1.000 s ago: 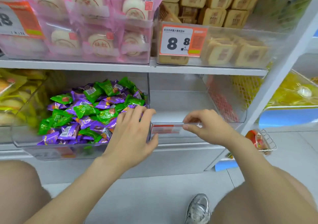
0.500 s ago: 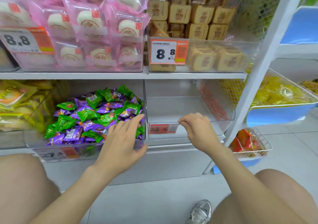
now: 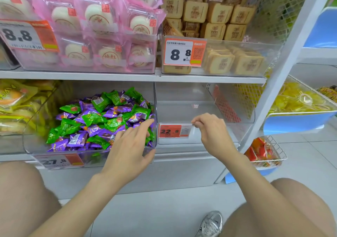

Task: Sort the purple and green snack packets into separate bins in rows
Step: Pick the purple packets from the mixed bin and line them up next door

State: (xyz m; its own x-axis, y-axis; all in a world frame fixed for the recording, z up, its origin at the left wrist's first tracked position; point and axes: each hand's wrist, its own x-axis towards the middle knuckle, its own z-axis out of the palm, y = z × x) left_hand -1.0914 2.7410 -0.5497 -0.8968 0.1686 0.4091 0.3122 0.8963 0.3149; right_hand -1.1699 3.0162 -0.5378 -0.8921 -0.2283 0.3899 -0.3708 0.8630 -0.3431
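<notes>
A clear bin (image 3: 31,142) on the lower shelf holds a mixed heap of green snack packets (image 3: 92,119) and purple snack packets (image 3: 76,139). My left hand (image 3: 130,145) lies over the bin's right front corner, fingers stretched across the packets and thumb against the front wall. To its right stands an empty clear bin (image 3: 235,133) with an orange price tag (image 3: 172,131) on its front. My right hand (image 3: 213,130) pinches the top front rim of that empty bin beside the tag.
The shelf above carries a bin of pink-wrapped buns (image 3: 102,36) and a bin of brown cake packets (image 3: 215,36). Yellow packets (image 3: 16,107) fill the bin at the left. A blue tray (image 3: 299,120) and a wire basket (image 3: 268,153) stand at the right. My knees and a shoe (image 3: 211,224) are below.
The view has risen and pulled back, showing more of the upper shelf. My left hand has stretched further over the packets. My right hand keeps its pinch on the empty bin's rim.
</notes>
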